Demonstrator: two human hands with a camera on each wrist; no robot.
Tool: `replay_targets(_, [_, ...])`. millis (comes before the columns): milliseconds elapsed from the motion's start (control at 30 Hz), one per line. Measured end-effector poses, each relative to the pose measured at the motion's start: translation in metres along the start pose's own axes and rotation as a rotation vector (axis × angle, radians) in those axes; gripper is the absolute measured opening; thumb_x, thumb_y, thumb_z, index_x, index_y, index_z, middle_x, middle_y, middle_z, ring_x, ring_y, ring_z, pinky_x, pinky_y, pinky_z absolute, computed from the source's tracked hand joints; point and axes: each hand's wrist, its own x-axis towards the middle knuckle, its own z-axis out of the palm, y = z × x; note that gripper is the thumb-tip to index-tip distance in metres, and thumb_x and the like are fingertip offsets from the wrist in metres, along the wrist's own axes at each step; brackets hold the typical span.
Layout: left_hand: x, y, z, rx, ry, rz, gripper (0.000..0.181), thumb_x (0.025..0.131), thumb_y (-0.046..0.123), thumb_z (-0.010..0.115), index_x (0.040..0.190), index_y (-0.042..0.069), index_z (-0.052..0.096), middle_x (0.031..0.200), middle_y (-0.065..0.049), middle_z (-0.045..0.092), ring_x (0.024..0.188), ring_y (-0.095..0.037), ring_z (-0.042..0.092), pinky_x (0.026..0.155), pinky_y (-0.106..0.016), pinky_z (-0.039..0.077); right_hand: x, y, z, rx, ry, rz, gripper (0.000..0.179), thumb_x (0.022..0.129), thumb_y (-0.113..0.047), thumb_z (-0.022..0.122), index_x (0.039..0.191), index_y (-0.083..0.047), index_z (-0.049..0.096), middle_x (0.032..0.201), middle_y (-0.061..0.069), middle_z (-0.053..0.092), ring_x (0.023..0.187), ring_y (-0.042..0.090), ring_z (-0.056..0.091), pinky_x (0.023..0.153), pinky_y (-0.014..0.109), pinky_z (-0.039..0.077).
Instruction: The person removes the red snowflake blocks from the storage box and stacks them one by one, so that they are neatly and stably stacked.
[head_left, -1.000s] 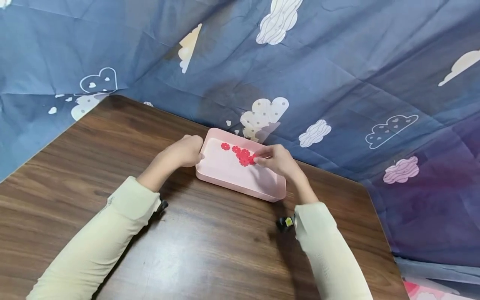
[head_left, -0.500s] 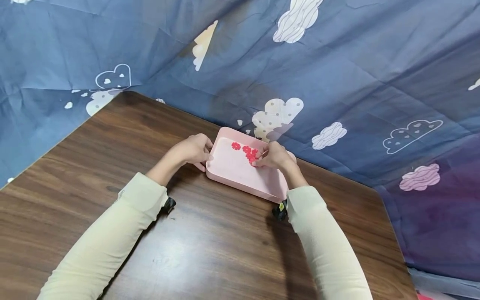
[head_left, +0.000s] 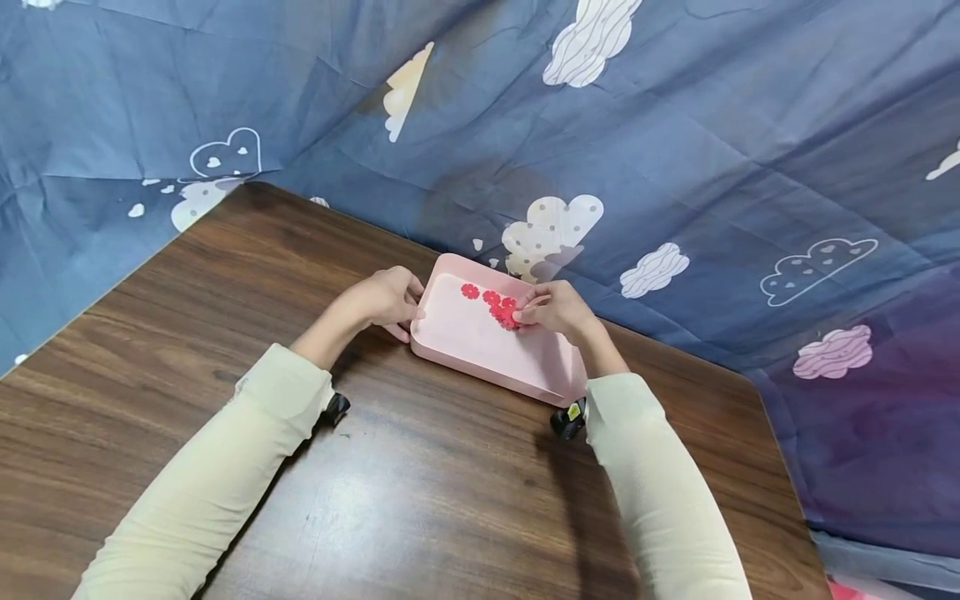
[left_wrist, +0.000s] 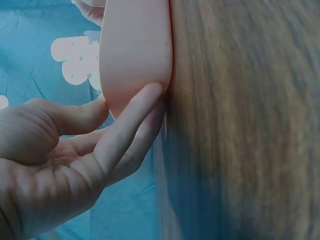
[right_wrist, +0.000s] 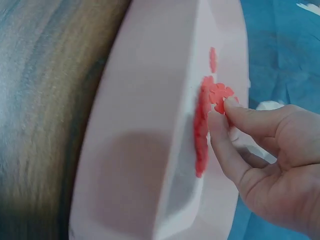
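Note:
A shallow pink tray (head_left: 472,348) lies on the wooden table, with several red flower-shaped pieces (head_left: 491,297) on its floor, most in a cluster. At the tray's left end, my left hand (head_left: 386,300) holds the wall: thumb at the rim, fingers against the outside, as the left wrist view shows. Over the cluster, my right hand (head_left: 561,310) pinches one red flower-shaped piece (right_wrist: 220,93) between thumb and forefinger. In the right wrist view, this piece is tilted up in front of the row of others. One single flower lies apart, towards the tray's left end.
The brown table (head_left: 420,467) extends towards me and to both sides. Behind its far edge hangs a blue curtain (head_left: 465,125) with cloud prints, close to the tray's back wall. Small black devices (head_left: 567,421) sit at the cuffs of the light sleeves.
My left hand's fingers have spread along the tray's end wall, from a more closed pose. My right hand dipped to the cluster, then rose slightly with a piece pinched. The head view shifted slightly.

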Motion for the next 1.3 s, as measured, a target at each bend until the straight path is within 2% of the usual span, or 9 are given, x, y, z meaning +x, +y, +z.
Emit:
replay_targets(67, [0.000, 0.001, 0.001, -0.008, -0.004, 0.001, 0.051, 0.107, -0.004, 0.058, 0.153, -0.014, 0.041, 0.135, -0.032, 0.063, 0.091, -0.023, 0.072, 0.077, -0.030, 0.072, -0.003, 0.002, -0.007, 0.035, 0.003, 0.015, 0.017, 0.096, 0.005, 0.074, 0.109, 0.012, 0.066, 0.078, 0.001, 0.072, 0.073, 0.010, 0.074, 0.097, 0.047, 0.069])
replay_targets(200, [-0.001, 0.002, 0.002, -0.009, -0.005, 0.001, 0.050, 0.107, -0.004, 0.058, 0.153, -0.014, 0.041, 0.135, -0.033, 0.063, 0.090, -0.023, 0.072, 0.076, -0.030, 0.072, -0.013, 0.005, -0.022, 0.038, 0.014, 0.040, 0.019, 0.096, 0.005, 0.073, 0.112, 0.013, 0.066, 0.078, 0.002, 0.069, 0.074, 0.010, 0.073, 0.099, 0.049, 0.067])
replay_targets(333, [-0.003, 0.002, 0.002, -0.001, -0.006, 0.007, 0.050, 0.107, -0.004, 0.057, 0.153, -0.015, 0.041, 0.136, -0.033, 0.062, 0.092, -0.024, 0.072, 0.076, -0.031, 0.073, -0.024, 0.008, -0.039, 0.034, 0.018, 0.066, 0.018, 0.098, 0.008, 0.069, 0.114, 0.014, 0.065, 0.081, 0.003, 0.064, 0.075, 0.010, 0.072, 0.094, 0.043, 0.070])
replay_targets(467, [-0.004, 0.002, 0.002, 0.006, -0.019, 0.020, 0.050, 0.107, -0.004, 0.056, 0.153, -0.016, 0.040, 0.135, -0.034, 0.062, 0.095, -0.025, 0.071, 0.078, -0.032, 0.073, -0.035, 0.016, -0.057, 0.042, 0.018, 0.116, 0.020, 0.099, 0.008, 0.067, 0.118, 0.013, 0.063, 0.087, 0.004, 0.069, 0.080, 0.010, 0.072, 0.092, 0.038, 0.071])
replay_targets(600, [-0.006, 0.002, 0.002, 0.001, -0.030, 0.023, 0.051, 0.107, -0.004, 0.056, 0.154, -0.015, 0.040, 0.135, -0.034, 0.062, 0.094, -0.025, 0.071, 0.078, -0.031, 0.072, -0.046, 0.029, -0.076, 0.069, 0.013, 0.157, 0.024, 0.100, 0.007, 0.070, 0.122, 0.012, 0.061, 0.093, 0.006, 0.074, 0.080, 0.011, 0.075, 0.091, 0.036, 0.071])
replay_targets(800, [-0.009, 0.002, 0.000, -0.018, -0.042, 0.030, 0.053, 0.106, -0.005, 0.055, 0.154, -0.017, 0.036, 0.137, -0.036, 0.059, 0.094, -0.026, 0.071, 0.077, -0.030, 0.072, -0.063, 0.056, -0.097, 0.138, 0.007, 0.210, 0.026, 0.101, 0.008, 0.067, 0.123, 0.015, 0.057, 0.087, 0.005, 0.071, 0.074, 0.011, 0.075, 0.081, 0.028, 0.072])
replay_targets(933, [-0.009, 0.000, -0.002, -0.025, -0.049, 0.021, 0.054, 0.107, -0.005, 0.054, 0.155, -0.018, 0.034, 0.138, -0.037, 0.057, 0.095, -0.026, 0.070, 0.076, -0.030, 0.072, -0.068, 0.078, -0.102, 0.178, 0.011, 0.257, 0.019, 0.100, 0.013, 0.065, 0.117, 0.015, 0.059, 0.084, 0.004, 0.069, 0.073, 0.011, 0.073, 0.076, 0.024, 0.071])
replay_targets(1100, [-0.007, -0.001, -0.003, -0.030, -0.059, 0.019, 0.054, 0.107, -0.005, 0.054, 0.156, -0.017, 0.033, 0.139, -0.037, 0.057, 0.094, -0.025, 0.071, 0.077, -0.030, 0.072, -0.074, 0.105, -0.098, 0.169, 0.017, 0.324, 0.015, 0.100, 0.015, 0.059, 0.115, 0.016, 0.062, 0.085, 0.002, 0.070, 0.074, 0.009, 0.073, 0.079, 0.025, 0.071])
replay_targets(1300, [-0.007, 0.000, -0.001, -0.031, -0.060, 0.036, 0.053, 0.107, -0.005, 0.054, 0.155, -0.018, 0.034, 0.138, -0.038, 0.057, 0.094, -0.025, 0.072, 0.077, -0.030, 0.072, -0.078, 0.119, -0.095, 0.146, 0.065, 0.366, 0.013, 0.102, 0.008, 0.063, 0.113, 0.015, 0.064, 0.085, 0.004, 0.073, 0.073, 0.010, 0.074, 0.077, 0.027, 0.072])
